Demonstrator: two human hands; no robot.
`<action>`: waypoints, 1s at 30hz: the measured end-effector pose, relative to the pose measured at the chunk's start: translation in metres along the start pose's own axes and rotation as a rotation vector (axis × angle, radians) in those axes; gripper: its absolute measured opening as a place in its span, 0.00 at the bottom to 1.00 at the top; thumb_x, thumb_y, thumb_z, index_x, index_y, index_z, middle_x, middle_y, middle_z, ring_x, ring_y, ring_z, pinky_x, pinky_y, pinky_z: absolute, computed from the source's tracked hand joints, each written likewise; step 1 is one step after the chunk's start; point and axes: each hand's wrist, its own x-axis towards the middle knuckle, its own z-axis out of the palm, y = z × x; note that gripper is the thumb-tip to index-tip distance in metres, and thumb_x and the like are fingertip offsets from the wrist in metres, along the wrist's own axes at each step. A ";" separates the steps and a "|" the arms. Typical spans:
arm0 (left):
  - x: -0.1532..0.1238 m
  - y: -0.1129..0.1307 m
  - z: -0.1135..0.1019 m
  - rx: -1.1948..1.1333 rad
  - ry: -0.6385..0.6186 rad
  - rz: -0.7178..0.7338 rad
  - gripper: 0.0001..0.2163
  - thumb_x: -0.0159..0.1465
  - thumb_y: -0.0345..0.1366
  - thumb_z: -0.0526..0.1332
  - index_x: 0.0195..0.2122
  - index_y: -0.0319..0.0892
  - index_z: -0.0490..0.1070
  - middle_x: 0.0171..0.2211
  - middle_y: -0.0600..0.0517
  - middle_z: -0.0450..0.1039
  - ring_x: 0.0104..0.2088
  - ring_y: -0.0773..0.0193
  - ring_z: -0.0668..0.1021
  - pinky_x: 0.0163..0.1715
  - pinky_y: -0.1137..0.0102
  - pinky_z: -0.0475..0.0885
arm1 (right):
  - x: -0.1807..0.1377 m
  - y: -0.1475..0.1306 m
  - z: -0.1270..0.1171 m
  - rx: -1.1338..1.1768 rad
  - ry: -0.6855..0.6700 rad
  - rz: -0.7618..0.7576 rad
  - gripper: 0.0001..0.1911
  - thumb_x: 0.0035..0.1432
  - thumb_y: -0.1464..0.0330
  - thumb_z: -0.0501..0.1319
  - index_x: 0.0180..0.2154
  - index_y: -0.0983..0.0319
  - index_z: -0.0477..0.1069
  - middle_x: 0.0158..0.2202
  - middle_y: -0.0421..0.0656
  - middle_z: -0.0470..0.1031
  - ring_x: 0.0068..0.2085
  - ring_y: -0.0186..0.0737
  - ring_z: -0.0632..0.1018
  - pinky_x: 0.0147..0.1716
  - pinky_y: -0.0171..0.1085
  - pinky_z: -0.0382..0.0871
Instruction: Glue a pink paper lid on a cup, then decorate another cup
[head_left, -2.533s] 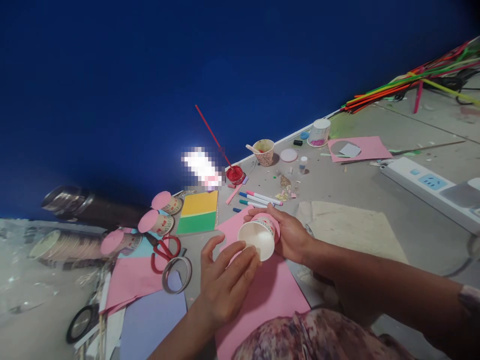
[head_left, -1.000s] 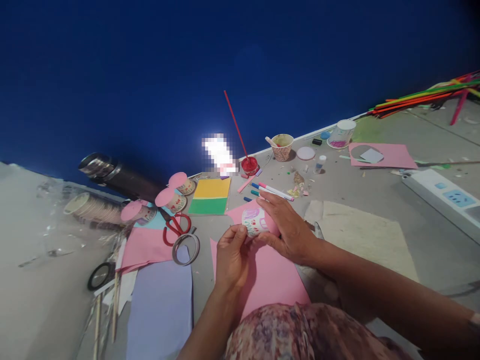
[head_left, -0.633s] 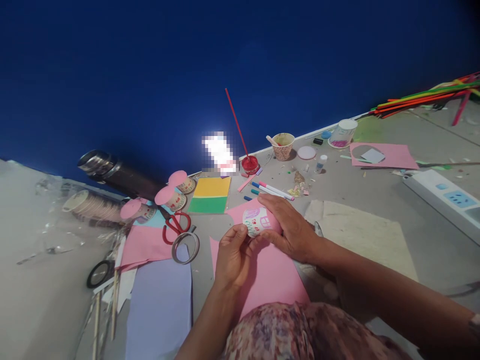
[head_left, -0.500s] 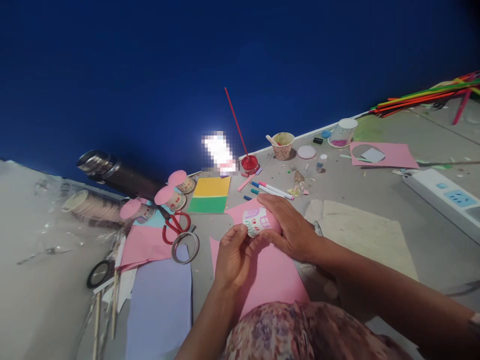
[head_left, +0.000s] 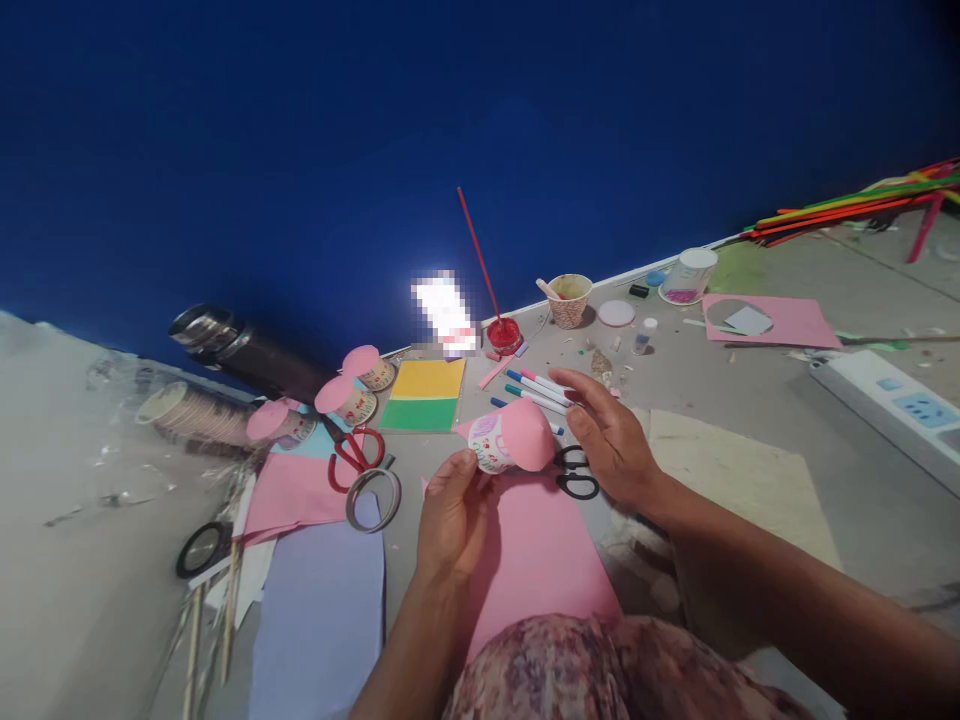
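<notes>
My left hand [head_left: 454,510] is closed on a small decorated paper cup [head_left: 489,443] tilted on its side, with drawings in purple, red and green. A pink paper cone [head_left: 527,435] covers the cup's right end. Just right of the cone, my right hand [head_left: 611,440] is apart from it, fingers spread and holding nothing. Black-handled scissors [head_left: 577,472] lie between the cone and that hand. Several markers [head_left: 536,390] rest just beyond. Beneath the cup is a large pink paper sheet [head_left: 540,540].
At left stand several pink-topped cups [head_left: 346,400] beside a black thermos [head_left: 247,350]. Red scissors [head_left: 356,462], a tape roll [head_left: 373,500] and purple paper [head_left: 319,610] lie nearer. A red paint dish [head_left: 504,335] holds a stick; a power strip [head_left: 892,400] sits at right.
My right hand has let go of the cup and moved right, uncovering the pink cone and the black scissors. The left hand, still holding the cup, has shifted slightly left.
</notes>
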 end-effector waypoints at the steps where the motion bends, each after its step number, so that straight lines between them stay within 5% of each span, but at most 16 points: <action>1: 0.001 0.000 0.000 0.007 0.003 0.010 0.17 0.45 0.41 0.83 0.29 0.39 0.80 0.33 0.50 0.83 0.32 0.65 0.81 0.34 0.71 0.76 | 0.000 0.000 0.000 0.006 0.006 0.006 0.24 0.75 0.55 0.53 0.66 0.54 0.70 0.63 0.49 0.77 0.60 0.50 0.78 0.60 0.50 0.72; 5: -0.003 -0.003 -0.001 0.192 0.039 0.206 0.15 0.52 0.46 0.78 0.30 0.41 0.81 0.32 0.51 0.82 0.33 0.64 0.81 0.37 0.69 0.76 | 0.000 0.000 0.004 0.049 0.032 0.099 0.21 0.71 0.55 0.59 0.59 0.54 0.76 0.57 0.48 0.81 0.55 0.49 0.80 0.56 0.50 0.74; 11: -0.020 0.005 -0.001 0.902 -0.080 1.269 0.03 0.66 0.30 0.68 0.36 0.45 0.80 0.36 0.52 0.83 0.41 0.61 0.80 0.45 0.63 0.76 | 0.002 0.009 0.011 0.654 -0.057 0.683 0.22 0.67 0.52 0.64 0.50 0.61 0.80 0.49 0.53 0.85 0.46 0.50 0.85 0.45 0.47 0.80; 14: -0.026 0.011 -0.001 1.143 -0.143 1.554 0.07 0.66 0.26 0.68 0.41 0.45 0.79 0.37 0.51 0.84 0.43 0.59 0.80 0.49 0.58 0.75 | 0.002 0.012 0.016 0.965 -0.193 0.896 0.26 0.71 0.50 0.56 0.49 0.64 0.80 0.45 0.55 0.86 0.43 0.49 0.85 0.45 0.48 0.80; 19: -0.026 0.014 -0.003 1.287 -0.197 1.699 0.07 0.66 0.27 0.68 0.42 0.46 0.77 0.36 0.52 0.85 0.44 0.58 0.80 0.53 0.55 0.71 | 0.000 0.004 0.023 1.208 -0.277 0.948 0.31 0.76 0.49 0.46 0.52 0.60 0.80 0.44 0.51 0.86 0.49 0.49 0.84 0.53 0.48 0.77; 30: -0.022 0.012 0.002 1.336 -0.334 1.733 0.09 0.67 0.24 0.65 0.43 0.45 0.77 0.37 0.51 0.85 0.47 0.58 0.79 0.55 0.57 0.70 | 0.004 -0.004 0.021 1.290 -0.237 0.975 0.31 0.74 0.47 0.48 0.54 0.62 0.78 0.44 0.50 0.86 0.49 0.51 0.83 0.55 0.50 0.74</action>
